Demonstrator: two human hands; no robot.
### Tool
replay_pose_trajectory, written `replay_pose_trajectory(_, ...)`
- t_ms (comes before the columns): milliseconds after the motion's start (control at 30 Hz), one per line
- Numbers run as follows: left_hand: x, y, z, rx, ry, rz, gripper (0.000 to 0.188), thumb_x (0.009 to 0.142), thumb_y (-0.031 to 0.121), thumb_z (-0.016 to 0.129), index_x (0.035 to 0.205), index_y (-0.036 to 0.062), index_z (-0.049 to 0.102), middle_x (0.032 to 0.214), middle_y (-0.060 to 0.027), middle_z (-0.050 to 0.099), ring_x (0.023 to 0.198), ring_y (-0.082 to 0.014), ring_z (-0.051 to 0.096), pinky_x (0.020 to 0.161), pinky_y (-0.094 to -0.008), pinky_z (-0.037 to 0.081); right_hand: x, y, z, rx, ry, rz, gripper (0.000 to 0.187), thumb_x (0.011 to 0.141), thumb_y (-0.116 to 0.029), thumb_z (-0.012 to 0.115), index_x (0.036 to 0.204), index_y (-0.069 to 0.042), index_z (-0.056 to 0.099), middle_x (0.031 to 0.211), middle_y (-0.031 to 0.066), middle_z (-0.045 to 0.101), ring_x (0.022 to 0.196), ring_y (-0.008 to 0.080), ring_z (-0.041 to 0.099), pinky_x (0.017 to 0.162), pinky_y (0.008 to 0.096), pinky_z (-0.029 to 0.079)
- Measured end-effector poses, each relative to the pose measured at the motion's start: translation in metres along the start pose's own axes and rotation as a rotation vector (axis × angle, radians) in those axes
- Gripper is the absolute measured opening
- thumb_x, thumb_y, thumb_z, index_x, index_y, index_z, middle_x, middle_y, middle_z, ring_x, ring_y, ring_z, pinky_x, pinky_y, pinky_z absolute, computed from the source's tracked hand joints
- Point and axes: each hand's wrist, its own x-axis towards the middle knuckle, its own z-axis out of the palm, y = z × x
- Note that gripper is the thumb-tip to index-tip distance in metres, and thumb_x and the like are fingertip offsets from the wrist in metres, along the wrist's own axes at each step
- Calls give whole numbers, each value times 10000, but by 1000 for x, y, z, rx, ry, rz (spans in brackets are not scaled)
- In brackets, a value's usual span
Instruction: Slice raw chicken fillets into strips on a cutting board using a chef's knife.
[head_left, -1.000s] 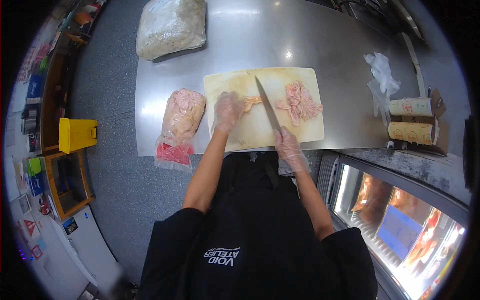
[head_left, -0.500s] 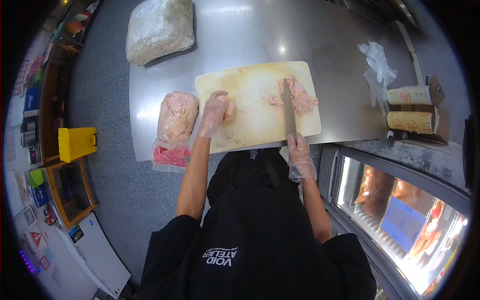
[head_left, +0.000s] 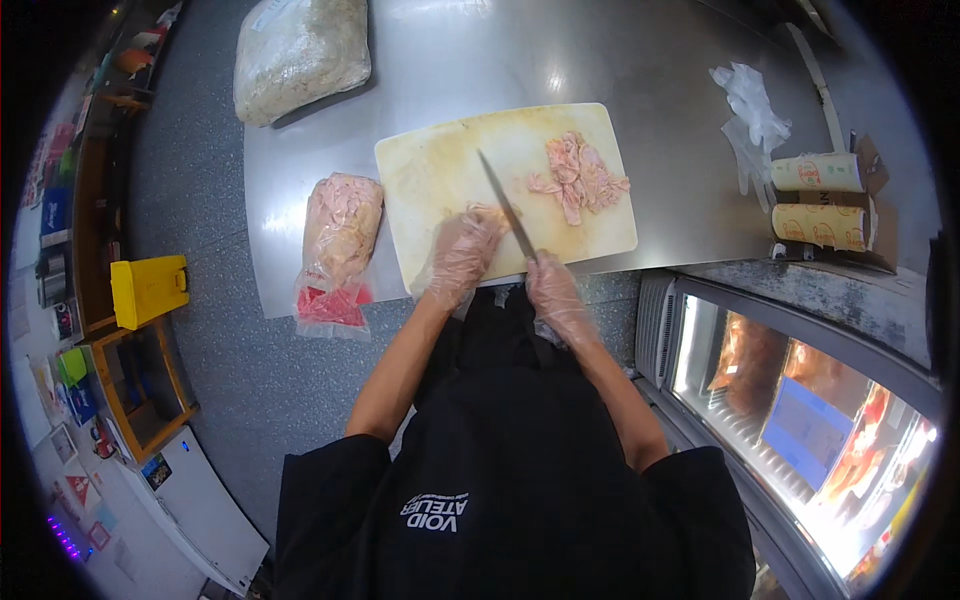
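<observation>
Left hand (head_left: 465, 250), gloved in clear plastic: fingers curled over a small pale-pink raw meat piece (head_left: 490, 213) near the board's front edge; pinched or merely covered, impossible to tell. Right hand (head_left: 558, 295), likewise gloved: closed around the handle of a long grey-bladed knife (head_left: 505, 200), blade slanting away just beside the meat piece. Beneath: white rectangular cutting board (head_left: 420, 160), brown-stained, on a brushed-metal bench (head_left: 480, 60). Board's right side: crumpled pink raw meat pile (head_left: 580, 175). Left of board: clear plastic bag of pale meat (head_left: 342, 230).
</observation>
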Motion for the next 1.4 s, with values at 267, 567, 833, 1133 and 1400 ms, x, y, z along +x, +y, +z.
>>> replay_pose_trajectory(267,-23,4,9,16,-120,-12,117,784,129,583,848,37,618,819,-152,608,811,-333,602,696,-474,462,9,-3,10,-74,-35,-27,236,959,-206,438,953,16,517,852,288,564,832,469,580,732,523,454)
replay_pose_trajectory(567,-18,15,3,0,-163,-9,87,737,82,579,806,37,605,738,-163,579,738,-351,596,620,-455,475,-7,-1,-7,-103,-97,138,237,952,-182,436,1051,22,501,976,314,558,906,501,561,785,554,450)
replay_pose_trajectory(833,-27,8,11,-79,-135,36,94,775,109,540,818,57,605,841,-117,579,845,-276,585,769,-396,448,-11,14,5,-228,-97,-129,234,888,-79,472,1077,57,496,1064,307,526,987,477,523,846,532,448)
replay_pose_trajectory(1133,-28,17,17,-464,-48,-260,51,743,51,567,735,1,575,726,-190,555,748,-357,566,685,-448,454,186,-36,11,-224,-74,-316,235,874,-86,467,1052,61,510,915,291,575,899,477,551,803,525,452)
replay_pose_trajectory(1400,-26,15,-44,-291,-373,-159,429,888,109,498,1289,-41,498,1296,-212,537,1227,-324,497,1025,-395,394,47,12,-46,-176,-120,148,215,917,-94,408,1061,37,499,961,308,568,930,478,561,783,525,444)
